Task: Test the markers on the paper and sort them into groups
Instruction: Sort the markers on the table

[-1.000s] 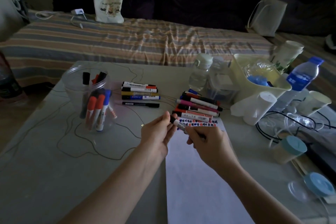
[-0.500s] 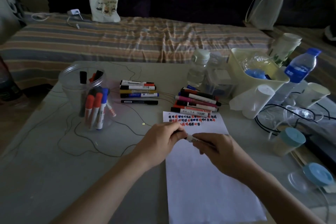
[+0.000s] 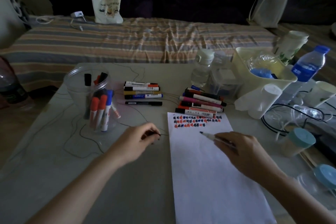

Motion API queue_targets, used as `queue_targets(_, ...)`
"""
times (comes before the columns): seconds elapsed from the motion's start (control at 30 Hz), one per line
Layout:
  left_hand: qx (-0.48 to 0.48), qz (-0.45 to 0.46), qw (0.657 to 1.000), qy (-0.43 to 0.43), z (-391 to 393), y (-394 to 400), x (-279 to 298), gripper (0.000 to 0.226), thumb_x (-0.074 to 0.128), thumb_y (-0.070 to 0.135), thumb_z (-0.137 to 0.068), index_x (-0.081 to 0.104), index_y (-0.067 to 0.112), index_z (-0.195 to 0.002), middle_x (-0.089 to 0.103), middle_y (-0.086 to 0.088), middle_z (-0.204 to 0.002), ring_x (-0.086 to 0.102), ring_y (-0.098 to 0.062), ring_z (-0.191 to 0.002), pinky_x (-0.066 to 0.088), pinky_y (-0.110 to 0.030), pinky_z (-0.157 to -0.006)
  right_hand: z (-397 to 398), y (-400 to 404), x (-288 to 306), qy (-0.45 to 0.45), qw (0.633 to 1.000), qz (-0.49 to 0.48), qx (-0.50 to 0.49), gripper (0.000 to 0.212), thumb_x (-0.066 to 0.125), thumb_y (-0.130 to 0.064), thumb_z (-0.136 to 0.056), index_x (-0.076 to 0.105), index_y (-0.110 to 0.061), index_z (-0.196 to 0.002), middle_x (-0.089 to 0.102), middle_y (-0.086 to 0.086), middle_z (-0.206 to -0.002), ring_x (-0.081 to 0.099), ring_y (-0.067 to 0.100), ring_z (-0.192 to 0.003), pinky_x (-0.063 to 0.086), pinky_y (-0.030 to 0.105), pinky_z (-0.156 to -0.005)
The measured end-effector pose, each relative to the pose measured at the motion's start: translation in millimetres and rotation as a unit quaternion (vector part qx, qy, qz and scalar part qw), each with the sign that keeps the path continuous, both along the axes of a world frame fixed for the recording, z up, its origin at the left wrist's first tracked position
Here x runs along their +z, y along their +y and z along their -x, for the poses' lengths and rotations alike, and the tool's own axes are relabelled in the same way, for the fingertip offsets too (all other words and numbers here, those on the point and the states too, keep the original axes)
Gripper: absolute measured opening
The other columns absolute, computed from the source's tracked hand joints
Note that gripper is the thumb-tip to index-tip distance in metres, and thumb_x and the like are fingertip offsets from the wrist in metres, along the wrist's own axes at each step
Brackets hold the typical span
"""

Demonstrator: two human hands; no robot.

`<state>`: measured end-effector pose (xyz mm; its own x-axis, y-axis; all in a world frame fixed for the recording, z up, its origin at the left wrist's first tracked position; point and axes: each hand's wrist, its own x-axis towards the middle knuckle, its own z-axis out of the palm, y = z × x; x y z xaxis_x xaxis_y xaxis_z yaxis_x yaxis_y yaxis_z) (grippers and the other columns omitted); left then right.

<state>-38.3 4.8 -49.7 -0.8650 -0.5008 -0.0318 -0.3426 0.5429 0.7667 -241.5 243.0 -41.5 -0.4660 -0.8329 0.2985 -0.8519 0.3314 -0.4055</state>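
Note:
A white paper sheet (image 3: 209, 169) lies on the table, with rows of red, blue and black test marks near its top edge. My right hand (image 3: 241, 152) grips an uncapped blue-tipped marker (image 3: 209, 135), its tip just above the paper below the marks. My left hand (image 3: 140, 140) rests left of the sheet and pinches the dark marker cap (image 3: 157, 134). A clear jar (image 3: 94, 100) of markers stands at the left. Two sorted groups lie behind the paper: a left group of markers (image 3: 142, 91) and a right group of markers (image 3: 200, 103).
A cream bin (image 3: 263, 80), water bottles (image 3: 307, 67), white cups (image 3: 261, 102), black cables (image 3: 291, 116) and blue-lidded jars (image 3: 298, 142) crowd the right side. Thin wire (image 3: 76, 140) loops over the left of the table. A striped sofa (image 3: 127, 42) with a tote bag (image 3: 107, 9) is behind.
The cap has come off the marker. My left hand moved left with the cap, off the paper. My right hand now points the bare tip at the paper.

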Motion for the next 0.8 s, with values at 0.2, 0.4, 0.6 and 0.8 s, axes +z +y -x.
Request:
queue_targets(0.2, 0.019, 0.05, 0.998, 0.031, 22.5, 10.9, -5.3, 0.01, 0.067, 0.017, -0.088, 0.065, 0.022, -0.097, 0.067, 0.015, -0.093, 0.062, 0.0, -0.088, 0.049, -0.016, -0.073, -13.1, -15.4, -9.9, -0.095, 0.995, 0.016, 0.017, 0.032, 0.059, -0.016, -0.096, 0.062, -0.032, -0.124, 0.065, -0.009, -0.099, 0.066, 0.006, -0.066, 0.053, 0.018, -0.059)
queue_targets(0.4, 0.029, 0.063, 0.997, 0.021, 42.7, 13.9, -17.2, 0.015, 0.072, 0.02, -0.085, 0.064, 0.02, -0.097, 0.068, 0.007, -0.096, 0.064, -0.009, -0.089, 0.053, -0.023, -0.076, -4.5, -18.6, 3.2, -0.462, 0.864, 0.172, -0.105, 0.04, 0.052, 0.003, -0.095, 0.071, -0.029, -0.108, 0.074, -0.005, -0.106, 0.072, 0.014, -0.095, 0.058, 0.045, -0.084)
queue_targets(0.6, 0.022, 0.108, 0.994, 0.012, 60.1, 14.5, -28.3, 0.023, 0.074, 0.023, -0.082, 0.064, 0.017, -0.102, 0.067, 0.004, -0.103, 0.062, -0.011, -0.093, 0.053, -0.03, -0.083, 9.6, -21.2, 10.6, -0.668, 0.69, 0.253, -0.122, 0.037, 0.065, -0.004, -0.081, 0.067, -0.011, -0.117, 0.07, 0.006, -0.089, 0.063, 0.012, -0.074, 0.055, 0.021, -0.059)
queue_targets(0.8, -0.009, 0.142, 0.99, -0.003, 64.4, 8.3, -39.9, 0.038, 0.08, 0.036, -0.074, 0.065, 0.024, -0.107, 0.06, 0.01, -0.103, 0.055, -0.008, -0.095, 0.047, -0.022, -0.081, 21.7, -33.8, 0.8, -0.547, 0.793, 0.215, -0.162, 0.025, 0.062, -0.033, -0.089, 0.072, -0.011, -0.095, 0.063, 0.003, -0.07, 0.057, 0.011, -0.064, 0.046, 0.025, -0.059)
